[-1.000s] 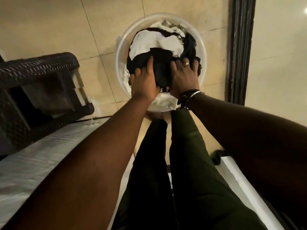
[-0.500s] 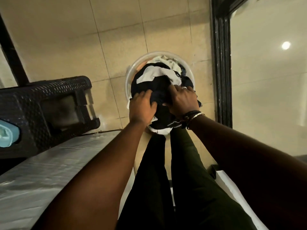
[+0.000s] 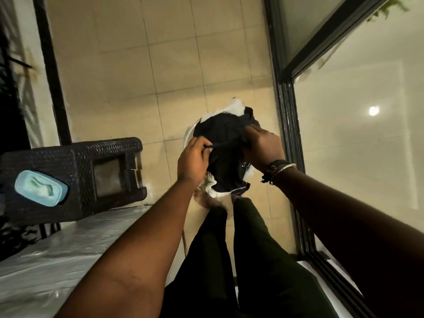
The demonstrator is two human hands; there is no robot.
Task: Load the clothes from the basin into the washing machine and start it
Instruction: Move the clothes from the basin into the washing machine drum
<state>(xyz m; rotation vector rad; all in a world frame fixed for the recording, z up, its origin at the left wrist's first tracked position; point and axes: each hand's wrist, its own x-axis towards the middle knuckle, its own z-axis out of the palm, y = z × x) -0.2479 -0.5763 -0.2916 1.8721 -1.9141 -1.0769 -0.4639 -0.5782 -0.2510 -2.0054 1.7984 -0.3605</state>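
A bundle of black and white clothes (image 3: 223,143) hangs in the air in front of me, over the tiled floor. My left hand (image 3: 192,160) grips its left side and my right hand (image 3: 263,146) grips its right side; both are shut on the cloth. White fabric sticks out at the top and at the bottom of the bundle. A thin pale arc of the basin's rim (image 3: 188,134) shows just left of the bundle; the bundle hides the rest of the basin. The washing machine's pale top (image 3: 57,255) lies at the lower left.
A dark woven stool (image 3: 75,171) stands at the left with a light blue box (image 3: 41,191) on it. A dark-framed glass door (image 3: 291,138) runs down the right side. My legs in dark trousers (image 3: 229,260) and bare feet are below the bundle.
Both hands have lifted the bundle of clothes up out of the basin. The view has risen and pulled back from the floor.
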